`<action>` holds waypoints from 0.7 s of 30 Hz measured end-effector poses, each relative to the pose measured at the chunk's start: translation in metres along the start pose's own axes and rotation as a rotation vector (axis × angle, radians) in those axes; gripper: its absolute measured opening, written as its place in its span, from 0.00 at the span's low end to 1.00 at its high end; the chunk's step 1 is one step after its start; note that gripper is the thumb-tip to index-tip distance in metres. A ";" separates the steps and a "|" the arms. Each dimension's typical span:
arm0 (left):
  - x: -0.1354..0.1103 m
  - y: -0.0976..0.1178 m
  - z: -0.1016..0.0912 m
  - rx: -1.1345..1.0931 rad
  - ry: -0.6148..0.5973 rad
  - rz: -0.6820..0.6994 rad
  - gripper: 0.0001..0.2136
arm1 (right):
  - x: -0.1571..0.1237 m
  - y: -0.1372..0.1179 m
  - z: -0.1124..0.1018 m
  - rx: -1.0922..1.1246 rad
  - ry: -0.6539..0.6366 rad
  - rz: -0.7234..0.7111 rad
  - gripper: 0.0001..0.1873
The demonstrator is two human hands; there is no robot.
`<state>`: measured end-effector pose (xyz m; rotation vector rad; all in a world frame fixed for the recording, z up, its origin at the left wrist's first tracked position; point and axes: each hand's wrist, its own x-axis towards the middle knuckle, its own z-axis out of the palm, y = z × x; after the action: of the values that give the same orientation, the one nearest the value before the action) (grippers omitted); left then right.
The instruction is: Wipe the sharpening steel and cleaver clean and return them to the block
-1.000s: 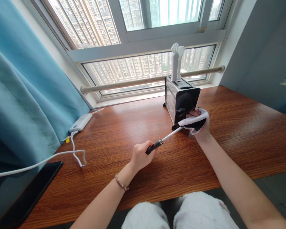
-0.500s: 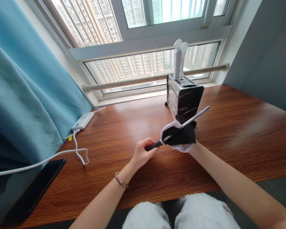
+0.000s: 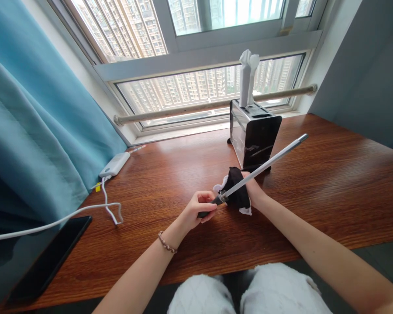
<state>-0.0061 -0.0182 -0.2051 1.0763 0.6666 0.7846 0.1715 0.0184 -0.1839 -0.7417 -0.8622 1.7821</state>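
My left hand (image 3: 199,210) grips the black handle of a sharpening steel (image 3: 265,163), whose grey rod slants up to the right above the wooden table (image 3: 170,174). My right hand (image 3: 253,192) is closed on a black and white cloth (image 3: 236,192), wrapped round the rod's base right by the handle. Just behind the hands stands a black and steel knife block (image 3: 254,136) with two white handles (image 3: 248,77) sticking up from it.
A white power bank (image 3: 115,164) with a white cable (image 3: 85,211) lies at the left by a teal curtain (image 3: 36,126). A black phone (image 3: 49,257) rests near the table's front left edge. A rail (image 3: 199,106) runs along the window behind.
My right hand has slid the cloth down the rod from its tip to its base. The rod has swung up and out to the right, now bare along most of its length.
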 end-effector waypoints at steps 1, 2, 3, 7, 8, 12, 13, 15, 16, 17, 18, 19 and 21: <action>0.000 0.000 0.000 -0.016 -0.003 -0.003 0.12 | 0.002 0.002 -0.001 0.012 -0.030 0.039 0.17; 0.000 0.001 0.000 -0.026 0.001 -0.007 0.12 | 0.003 0.004 -0.001 0.019 -0.075 0.085 0.18; 0.000 0.001 0.001 -0.031 0.011 -0.011 0.13 | 0.005 0.006 -0.001 0.024 -0.124 0.134 0.19; 0.000 0.002 0.002 -0.021 0.049 -0.011 0.13 | 0.005 0.012 -0.001 0.012 -0.237 0.155 0.14; 0.000 0.002 0.001 -0.012 0.055 -0.008 0.13 | 0.003 0.014 -0.001 0.001 -0.244 0.122 0.11; 0.000 0.001 0.000 -0.006 0.067 0.006 0.12 | -0.003 0.014 -0.003 -0.051 -0.312 0.018 0.10; 0.000 0.001 0.000 -0.012 0.064 0.011 0.11 | -0.004 0.012 -0.004 -0.059 -0.332 0.007 0.10; 0.000 0.001 -0.001 -0.019 0.056 0.017 0.11 | -0.005 0.009 -0.005 -0.063 -0.349 0.008 0.11; 0.000 0.001 0.000 -0.019 0.050 0.022 0.10 | -0.005 0.008 -0.005 -0.065 -0.350 0.013 0.12; 0.000 0.001 0.000 -0.016 0.043 0.027 0.09 | -0.004 0.006 -0.006 -0.065 -0.350 0.019 0.12; 0.000 0.001 0.000 -0.014 0.039 0.032 0.09 | -0.004 0.006 -0.006 -0.063 -0.351 0.022 0.12; 0.000 0.000 0.000 -0.011 0.036 0.035 0.08 | -0.004 0.005 -0.007 -0.060 -0.353 0.022 0.12; 0.000 -0.001 0.001 -0.004 0.045 0.033 0.09 | -0.004 0.005 -0.007 -0.050 -0.359 0.020 0.11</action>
<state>-0.0056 -0.0192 -0.2053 1.0707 0.6869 0.8406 0.1758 0.0152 -0.1916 -0.4673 -1.1421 1.9502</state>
